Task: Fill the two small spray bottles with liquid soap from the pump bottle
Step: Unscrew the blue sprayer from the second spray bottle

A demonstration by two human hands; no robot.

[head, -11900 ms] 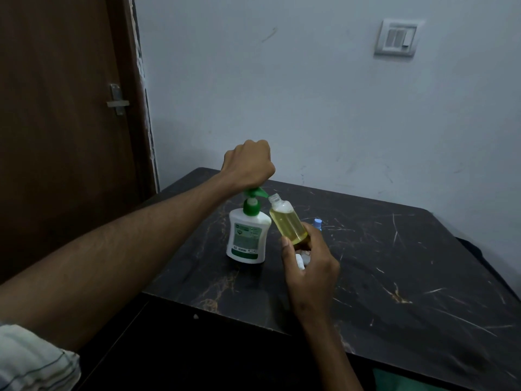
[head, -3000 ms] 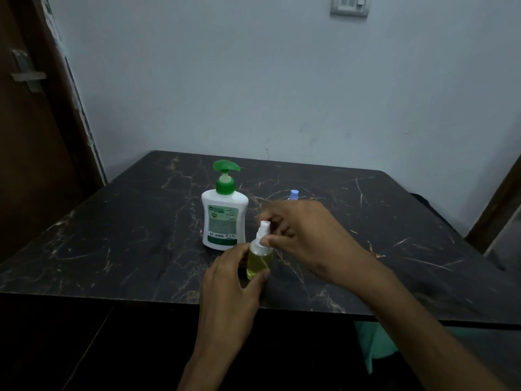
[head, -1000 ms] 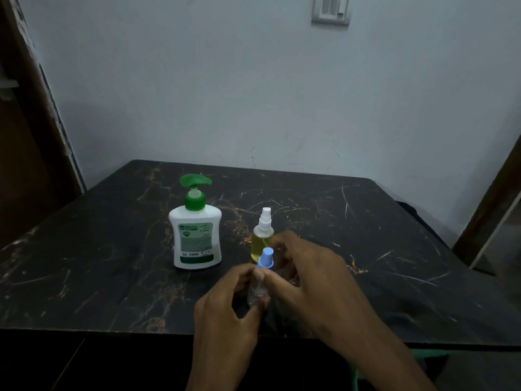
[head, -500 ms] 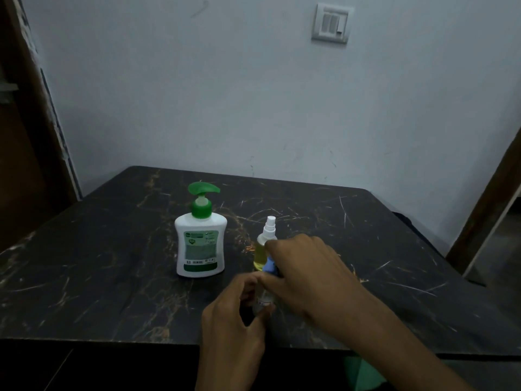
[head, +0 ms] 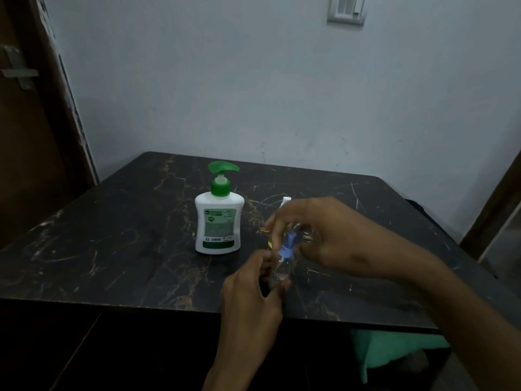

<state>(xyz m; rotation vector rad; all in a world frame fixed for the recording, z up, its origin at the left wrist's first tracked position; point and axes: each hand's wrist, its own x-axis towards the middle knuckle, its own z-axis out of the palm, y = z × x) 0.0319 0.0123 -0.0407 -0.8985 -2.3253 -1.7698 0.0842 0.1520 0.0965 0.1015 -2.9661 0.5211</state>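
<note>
1. Left hand [head: 253, 280]: grips the clear bottle [head: 280, 273] on the tabletop [head: 112, 249], at 4 o'clock of the pump bottle [head: 219, 221].
2. Right hand [head: 324, 235]: pinches the blue cap [head: 287, 245], seemingly unscrewing it.
3. Filled bottle [head: 285, 201]: behind, mostly hidden.
4. Next: likely lift cap off, bring neck under pump.

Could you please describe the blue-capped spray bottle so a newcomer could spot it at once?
On the black table, right of the pump bottle, both hands meet near the front edge. The left hand grips a small clear bottle; its blue cap sets it apart.
</note>
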